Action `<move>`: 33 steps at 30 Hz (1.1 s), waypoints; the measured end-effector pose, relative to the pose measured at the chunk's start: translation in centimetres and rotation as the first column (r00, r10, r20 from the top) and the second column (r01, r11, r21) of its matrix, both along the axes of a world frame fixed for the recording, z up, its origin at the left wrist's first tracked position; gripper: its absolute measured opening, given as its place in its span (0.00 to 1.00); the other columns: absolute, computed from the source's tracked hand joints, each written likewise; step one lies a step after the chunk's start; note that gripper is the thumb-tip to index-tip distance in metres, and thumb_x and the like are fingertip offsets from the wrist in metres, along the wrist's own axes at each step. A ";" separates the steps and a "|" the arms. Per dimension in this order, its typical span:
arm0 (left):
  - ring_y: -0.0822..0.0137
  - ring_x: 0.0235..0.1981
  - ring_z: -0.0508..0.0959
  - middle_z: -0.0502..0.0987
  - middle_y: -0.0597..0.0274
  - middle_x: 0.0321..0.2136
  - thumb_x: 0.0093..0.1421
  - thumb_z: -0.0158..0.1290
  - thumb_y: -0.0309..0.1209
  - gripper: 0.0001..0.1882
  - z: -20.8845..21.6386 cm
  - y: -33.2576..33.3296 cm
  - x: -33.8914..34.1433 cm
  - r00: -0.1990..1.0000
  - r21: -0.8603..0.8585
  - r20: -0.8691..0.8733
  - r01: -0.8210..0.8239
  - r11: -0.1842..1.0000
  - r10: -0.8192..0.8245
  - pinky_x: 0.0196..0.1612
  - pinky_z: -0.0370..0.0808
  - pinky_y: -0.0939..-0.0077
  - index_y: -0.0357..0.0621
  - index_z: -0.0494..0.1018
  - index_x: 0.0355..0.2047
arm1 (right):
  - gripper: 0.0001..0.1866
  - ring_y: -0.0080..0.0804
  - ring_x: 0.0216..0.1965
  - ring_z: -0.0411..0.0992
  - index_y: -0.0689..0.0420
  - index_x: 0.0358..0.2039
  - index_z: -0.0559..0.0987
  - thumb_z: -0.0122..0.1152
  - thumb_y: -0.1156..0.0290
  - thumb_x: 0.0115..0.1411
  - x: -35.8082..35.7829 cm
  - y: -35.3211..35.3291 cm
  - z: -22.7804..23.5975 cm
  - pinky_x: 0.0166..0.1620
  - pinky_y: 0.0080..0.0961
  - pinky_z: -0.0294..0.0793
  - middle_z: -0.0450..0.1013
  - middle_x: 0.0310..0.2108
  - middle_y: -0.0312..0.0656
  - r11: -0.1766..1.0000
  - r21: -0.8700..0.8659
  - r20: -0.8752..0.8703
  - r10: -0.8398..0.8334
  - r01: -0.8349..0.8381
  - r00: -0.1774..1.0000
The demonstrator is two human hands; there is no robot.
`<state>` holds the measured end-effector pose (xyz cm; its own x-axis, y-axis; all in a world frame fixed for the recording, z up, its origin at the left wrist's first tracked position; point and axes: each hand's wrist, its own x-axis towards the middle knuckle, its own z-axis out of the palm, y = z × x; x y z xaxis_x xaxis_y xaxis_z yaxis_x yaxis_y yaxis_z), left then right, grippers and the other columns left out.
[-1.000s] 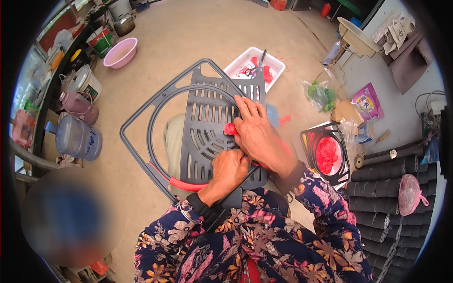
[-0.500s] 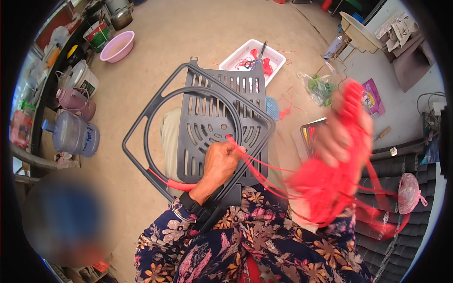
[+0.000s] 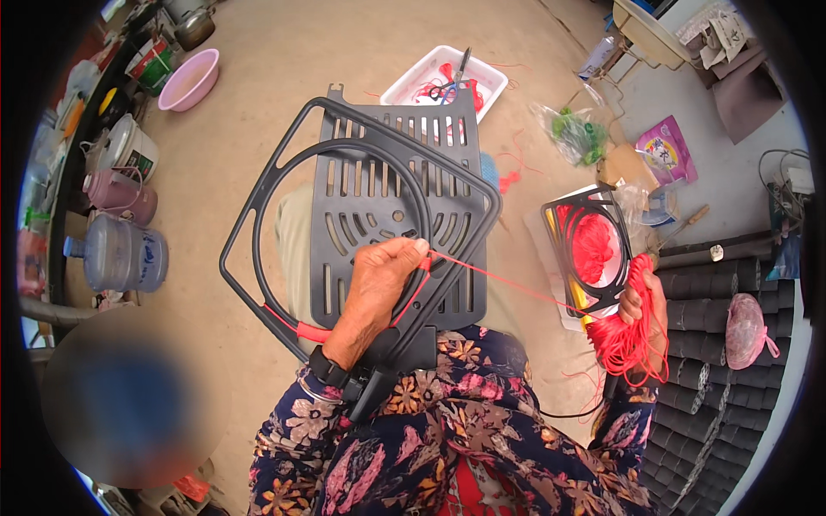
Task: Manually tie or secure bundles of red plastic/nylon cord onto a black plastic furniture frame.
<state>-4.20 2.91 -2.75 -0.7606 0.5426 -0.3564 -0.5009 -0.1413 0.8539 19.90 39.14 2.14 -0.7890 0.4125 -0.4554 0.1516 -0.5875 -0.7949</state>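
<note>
A black frame (image 3: pixel 297 105), squarish with a round ring inside it, rests tilted on a dark grey slotted plastic panel (image 3: pixel 331 225) in front of me. Red cord is wrapped round short stretches of the ring, near its lower left and lower right. My left hand (image 3: pixel 374 288) is closed at the ring's right side, pinching the red cord (image 3: pixel 508 281) between thumb and forefinger. From there one thin strand runs nearly straight to the right. Out at the right, my right hand (image 3: pixel 651 311) grips a thick looped bundle of red cord (image 3: pixel 621 342), with loops hanging below the fingers.
Beyond the panel stands a white tray (image 3: pixel 495 83) with scissors (image 3: pixel 460 73) and red cord. At right, another black frame (image 3: pixel 555 249) lies over a white box with a red cord ball (image 3: pixel 592 245). Buckets, a pink basin (image 3: pixel 191 82) and a water jug (image 3: pixel 125 251) line the left.
My right hand has swung lower, bringing the blurred cord bundle down and uncovering the white box. Several slack strands have given way to one straight strand. My left hand stays beside the ring.
</note>
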 end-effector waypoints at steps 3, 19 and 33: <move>0.83 0.21 0.70 0.76 0.71 0.22 0.61 0.56 0.28 0.07 0.9 -0.4 0.0 0.999 -0.040 -0.036 0.021 0.999 -0.023 0.24 0.63 0.88 0.37 0.78 0.30 | 0.19 0.20 0.09 0.57 0.53 0.22 0.67 0.50 0.54 0.65 -1.2 0.6 -0.8 0.13 0.19 0.59 0.59 0.11 0.31 0.998 0.038 0.107 -0.053 0.050 0.993; 0.85 0.19 0.59 0.64 0.80 0.17 0.60 0.56 0.30 0.14 1.2 -0.2 0.2 0.975 -0.100 -0.052 0.209 0.973 -0.214 0.20 0.55 0.82 0.41 0.71 0.18 | 0.18 0.25 0.27 0.73 0.58 0.45 0.73 0.57 0.59 0.63 -17.1 -16.3 7.1 0.28 0.25 0.71 0.76 0.31 0.37 0.505 0.769 0.163 0.438 -0.392 0.884; 0.43 0.19 0.70 0.69 0.45 0.14 0.54 0.57 0.38 0.18 0.6 -0.3 0.9 0.786 -0.591 -0.548 -0.121 0.798 -0.287 0.24 0.63 0.54 0.35 0.69 0.18 | 0.28 0.49 0.42 0.71 0.66 0.54 0.66 0.61 0.70 0.53 -20.3 -20.7 1.1 0.40 0.43 0.72 0.69 0.37 0.52 -0.330 0.910 0.374 0.388 -0.252 0.842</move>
<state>-3.35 2.62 -2.10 -0.8794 0.4619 -0.1150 0.1413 0.4839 0.8637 -0.43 18.39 3.23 -0.9855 -0.0506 0.1622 -0.1032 0.9366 -0.3349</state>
